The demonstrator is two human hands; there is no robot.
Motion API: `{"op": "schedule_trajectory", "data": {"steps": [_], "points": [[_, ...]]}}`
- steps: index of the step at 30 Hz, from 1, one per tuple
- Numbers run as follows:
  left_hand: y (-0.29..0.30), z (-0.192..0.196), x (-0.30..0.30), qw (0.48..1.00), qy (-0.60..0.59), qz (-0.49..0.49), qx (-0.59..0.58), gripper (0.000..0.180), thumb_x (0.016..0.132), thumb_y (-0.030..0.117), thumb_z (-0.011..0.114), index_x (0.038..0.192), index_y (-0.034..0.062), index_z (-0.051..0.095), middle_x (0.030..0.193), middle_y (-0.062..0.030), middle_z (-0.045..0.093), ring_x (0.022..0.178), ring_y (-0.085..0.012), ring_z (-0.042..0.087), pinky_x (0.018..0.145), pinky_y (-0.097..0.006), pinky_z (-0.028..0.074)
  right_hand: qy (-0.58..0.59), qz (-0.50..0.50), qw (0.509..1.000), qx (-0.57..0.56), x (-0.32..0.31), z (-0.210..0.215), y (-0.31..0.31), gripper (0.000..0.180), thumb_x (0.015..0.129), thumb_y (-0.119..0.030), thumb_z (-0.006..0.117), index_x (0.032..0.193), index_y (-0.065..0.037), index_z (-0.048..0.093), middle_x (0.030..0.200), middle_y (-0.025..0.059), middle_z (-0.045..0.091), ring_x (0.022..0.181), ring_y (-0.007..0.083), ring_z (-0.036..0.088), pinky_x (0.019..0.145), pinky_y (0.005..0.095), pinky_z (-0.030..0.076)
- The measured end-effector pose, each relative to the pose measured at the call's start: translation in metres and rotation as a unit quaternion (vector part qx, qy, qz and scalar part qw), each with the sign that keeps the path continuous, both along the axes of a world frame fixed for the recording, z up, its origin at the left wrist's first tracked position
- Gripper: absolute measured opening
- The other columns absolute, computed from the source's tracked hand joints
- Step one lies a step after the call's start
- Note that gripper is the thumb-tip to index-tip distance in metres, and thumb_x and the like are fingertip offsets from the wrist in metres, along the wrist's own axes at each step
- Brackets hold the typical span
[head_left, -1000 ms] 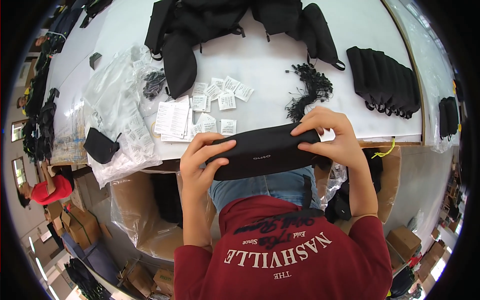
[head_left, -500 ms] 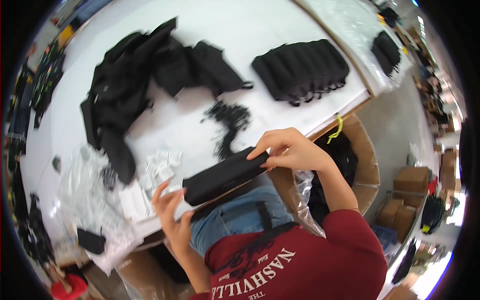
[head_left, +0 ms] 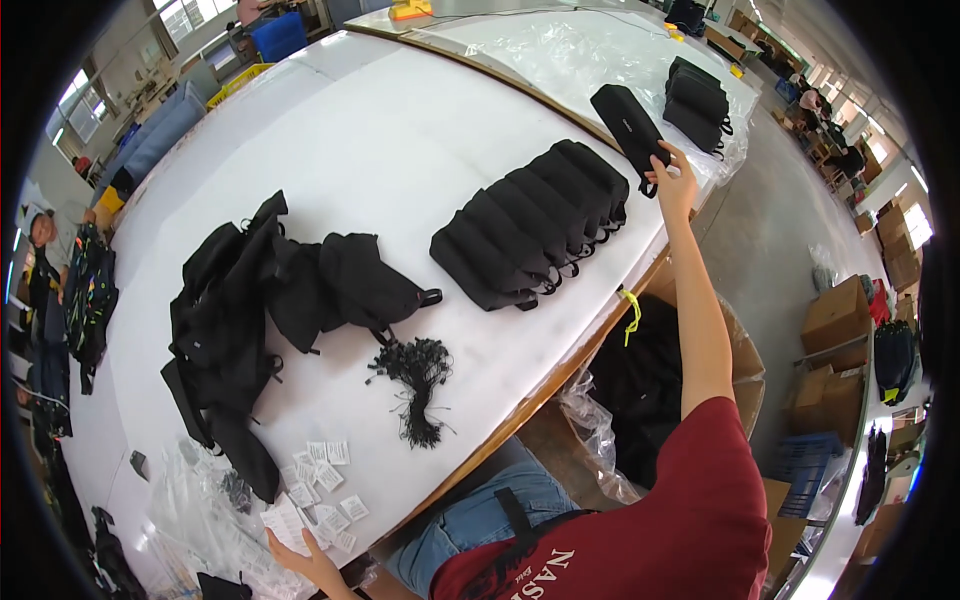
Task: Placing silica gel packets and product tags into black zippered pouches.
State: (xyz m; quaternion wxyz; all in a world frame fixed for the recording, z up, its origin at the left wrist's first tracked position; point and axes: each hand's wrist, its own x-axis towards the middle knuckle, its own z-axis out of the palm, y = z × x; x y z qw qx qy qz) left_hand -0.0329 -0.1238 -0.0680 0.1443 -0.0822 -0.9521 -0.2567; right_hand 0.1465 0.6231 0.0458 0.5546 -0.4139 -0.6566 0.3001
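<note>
My right hand [head_left: 672, 175] is stretched out to the far right, its fingers closed on the lower end of a slim black pouch [head_left: 628, 122]. The pouch is up beside a row of similar black pouches [head_left: 530, 225] with small loops along their near side. Low on the left, my left hand [head_left: 308, 565] has thumb and fingers apart at the near edge of a white paper sheet [head_left: 286, 524]. Small white printed tags [head_left: 322, 474] are scattered right by that sheet. A bunch of black tag strings [head_left: 418, 385] lies in the middle of the white table [head_left: 320, 120].
A heap of black fabric pouches [head_left: 235, 345] covers the table's left part. Clear plastic bags [head_left: 195, 515] lie near the left hand. Another black stack [head_left: 696, 105] rests on plastic at the far right. Below the wooden table edge stands an open carton [head_left: 745, 345] holding black items.
The right hand has carried the black pouch away from my body to the far right, beyond the row. My left hand has moved from beside the pouch to the white sheet. The view has shifted.
</note>
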Motion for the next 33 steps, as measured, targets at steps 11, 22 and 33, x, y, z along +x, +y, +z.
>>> {"op": "schedule_trajectory", "data": {"steps": [11, 22, 33], "points": [[-0.006, -0.014, -0.002, 0.992, -0.049, 0.076, 0.094, 0.053, 0.088, 0.022, 0.059, 0.136, 0.0091, 0.039, 0.134, -0.0117, 0.04, 0.115, -0.0301, 0.042, 0.097, -0.042, 0.035, -0.267, 0.058, 0.923, -0.271, -0.028, -0.07, 0.076, 0.061, 0.076, -0.021, 0.07, 0.128, 0.001, 0.046, 0.115, 0.0145, 0.06, 0.104, 0.0246, 0.058, 0.089, 0.034, 0.045], [-0.004, -0.012, -0.01, 0.99, -0.051, 0.062, 0.116, 0.049, 0.09, 0.02, 0.058, 0.134, 0.0072, 0.041, 0.134, -0.0108, 0.042, 0.114, -0.0294, 0.044, 0.097, -0.041, 0.036, -0.281, -0.007, 0.941, -0.188, -0.024, -0.117, 0.066, 0.044, 0.083, -0.026, 0.057, 0.119, 0.0, 0.051, 0.099, 0.0233, 0.062, 0.085, 0.0294, 0.063, 0.069, 0.039, 0.05], [-0.019, -0.023, 0.003, 0.992, -0.082, 0.05, -0.076, 0.058, 0.084, 0.031, 0.064, 0.132, 0.0038, 0.045, 0.137, -0.0237, 0.039, 0.127, -0.0389, 0.035, 0.106, -0.046, 0.026, -0.521, -0.149, 0.841, 0.0, -0.024, -0.079, 0.01, 0.042, 0.082, -0.024, 0.061, 0.118, -0.006, 0.05, 0.112, 0.0198, 0.053, 0.1, 0.0387, 0.058, 0.081, 0.0472, 0.048]]}}
